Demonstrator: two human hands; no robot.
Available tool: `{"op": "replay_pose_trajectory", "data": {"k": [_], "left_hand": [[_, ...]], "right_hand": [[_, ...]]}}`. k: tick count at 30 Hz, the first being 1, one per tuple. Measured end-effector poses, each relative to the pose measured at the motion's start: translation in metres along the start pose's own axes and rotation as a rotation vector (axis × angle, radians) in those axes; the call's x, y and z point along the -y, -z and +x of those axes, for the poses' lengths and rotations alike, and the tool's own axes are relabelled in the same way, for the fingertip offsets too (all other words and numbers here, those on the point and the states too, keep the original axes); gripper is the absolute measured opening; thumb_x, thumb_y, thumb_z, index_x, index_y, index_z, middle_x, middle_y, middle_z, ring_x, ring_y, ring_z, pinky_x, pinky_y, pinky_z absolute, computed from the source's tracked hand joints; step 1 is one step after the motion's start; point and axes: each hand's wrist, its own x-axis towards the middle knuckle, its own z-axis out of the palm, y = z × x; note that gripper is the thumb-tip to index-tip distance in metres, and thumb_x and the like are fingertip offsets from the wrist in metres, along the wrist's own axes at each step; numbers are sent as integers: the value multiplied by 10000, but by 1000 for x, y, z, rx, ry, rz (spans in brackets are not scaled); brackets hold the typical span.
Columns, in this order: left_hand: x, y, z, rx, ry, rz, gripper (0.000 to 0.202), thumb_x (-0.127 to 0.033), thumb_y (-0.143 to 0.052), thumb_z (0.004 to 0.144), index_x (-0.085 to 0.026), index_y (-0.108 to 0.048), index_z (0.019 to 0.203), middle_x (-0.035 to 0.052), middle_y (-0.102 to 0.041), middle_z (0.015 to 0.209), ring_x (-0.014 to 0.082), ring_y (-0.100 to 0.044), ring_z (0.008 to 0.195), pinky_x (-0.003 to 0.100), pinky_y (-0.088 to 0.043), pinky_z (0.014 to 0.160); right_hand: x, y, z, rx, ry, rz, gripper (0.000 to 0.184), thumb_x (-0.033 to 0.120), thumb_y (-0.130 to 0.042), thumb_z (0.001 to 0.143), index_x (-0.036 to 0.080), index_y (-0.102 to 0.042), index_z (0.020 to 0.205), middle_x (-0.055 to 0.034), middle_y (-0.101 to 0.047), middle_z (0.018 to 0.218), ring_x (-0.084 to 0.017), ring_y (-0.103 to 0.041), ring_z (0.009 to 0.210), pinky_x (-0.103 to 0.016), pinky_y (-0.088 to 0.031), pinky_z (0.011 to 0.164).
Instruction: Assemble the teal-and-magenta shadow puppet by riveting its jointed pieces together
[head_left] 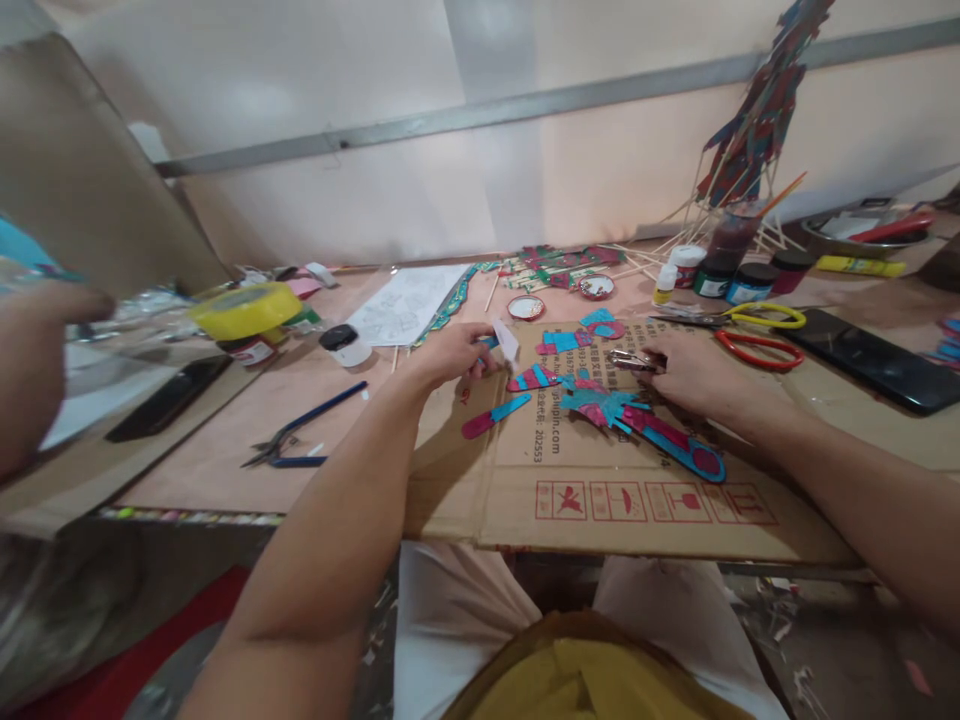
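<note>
My left hand is closed, fingertips pinching a small piece, white on the outer side and blue by the fingers. On the right, my right hand lies low over the cardboard with its fingers on a small shiny metal hand tool, whose exact kind I cannot make out. Between the hands lie painted blue and magenta cut-outs: a jagged joined figure with a long limb, a striped piece and a narrow strip. Another blue and magenta piece rests farther back.
Flattened cardboard covers the table front. Blue-handled pliers lie left; red and yellow scissors and a black phone lie right. Paint jars stand behind. Another person's hand is at far left.
</note>
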Motion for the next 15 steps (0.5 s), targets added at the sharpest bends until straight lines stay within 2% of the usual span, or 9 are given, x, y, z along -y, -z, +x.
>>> {"op": "replay_pose_trajectory", "data": {"k": [6, 15], "left_hand": [[6, 3, 5, -48, -43, 136, 271, -234, -517, 888, -210, -743, 1037, 2, -636, 623, 123, -540, 518, 212, -391, 490], [5, 0, 9, -53, -32, 145, 301, -109, -445, 869, -214, -635, 1078, 20, -711, 706, 169, -640, 583, 247, -455, 566]], "right_hand": [[2, 2, 0, 5, 2, -5, 125, 243, -606, 817, 202, -643, 704, -108, -721, 852, -235, -621, 768, -304, -396, 650], [3, 4, -1, 8, -2, 19, 147, 246, -586, 826, 209, -604, 684, -84, -705, 795, -205, -587, 719, -291, -373, 621]]}}
